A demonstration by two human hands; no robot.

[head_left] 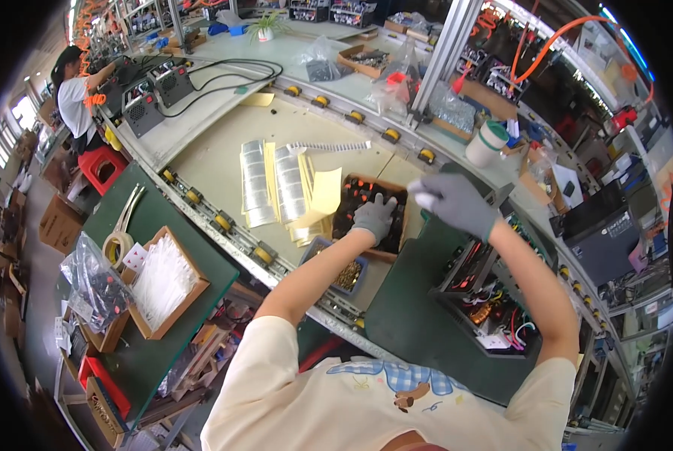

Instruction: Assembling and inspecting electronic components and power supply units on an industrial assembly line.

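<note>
Both my hands wear grey gloves. My left hand [374, 216] reaches into a cardboard box [382, 256] of small black parts with red bits [361, 194]; its fingers are apart over them, and no part shows gripped. Right of the box, my right hand [457, 203] is raised near an open-sided metal equipment unit [457, 279] with coloured wires inside. Its fingers are curled together, with a pale patch at their tips; whatever they hold is too blurred to name. A blue-grey tray of small brass-coloured fasteners [348, 276] stands in front of the box, beneath my left forearm.
Silver label sheets [255, 184] and yellow backing paper [327, 197] lie left of the box. Roller rails [224, 222] edge the bench. A box of white strips [165, 279] stands on the green table at left. A white tub [487, 143] stands at right. A co-worker [77, 101] is far left.
</note>
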